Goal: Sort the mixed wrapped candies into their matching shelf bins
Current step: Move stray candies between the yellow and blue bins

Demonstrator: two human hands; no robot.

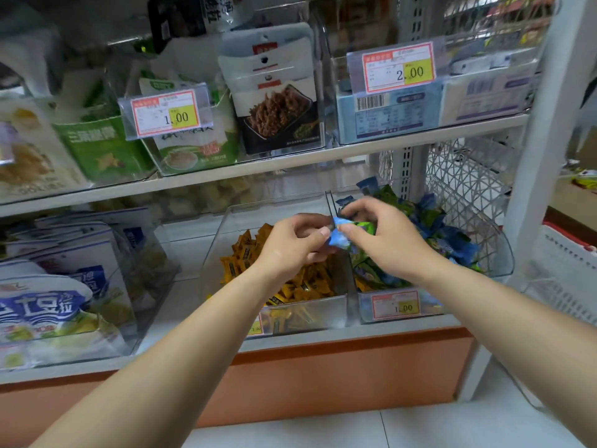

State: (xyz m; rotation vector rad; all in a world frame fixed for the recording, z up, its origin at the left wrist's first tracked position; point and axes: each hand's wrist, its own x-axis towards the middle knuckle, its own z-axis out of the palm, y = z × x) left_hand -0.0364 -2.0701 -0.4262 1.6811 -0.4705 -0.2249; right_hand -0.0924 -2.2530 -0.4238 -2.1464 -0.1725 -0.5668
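Blue-green candy (345,232) being sorted
Left hand (297,244) and right hand (384,240) are pinching its ends, wrapper lying crosswise; matching bin (505,261) is sitting under the right hand.

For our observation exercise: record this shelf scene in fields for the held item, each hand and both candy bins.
held item: blue-and-green wrapped candy, above where the bins meet
left hand: pinches its left end
right hand: pinches its right end
left bin: clear plastic, yellow wrapped candies
right bin: clear plastic, blue and green wrapped candies
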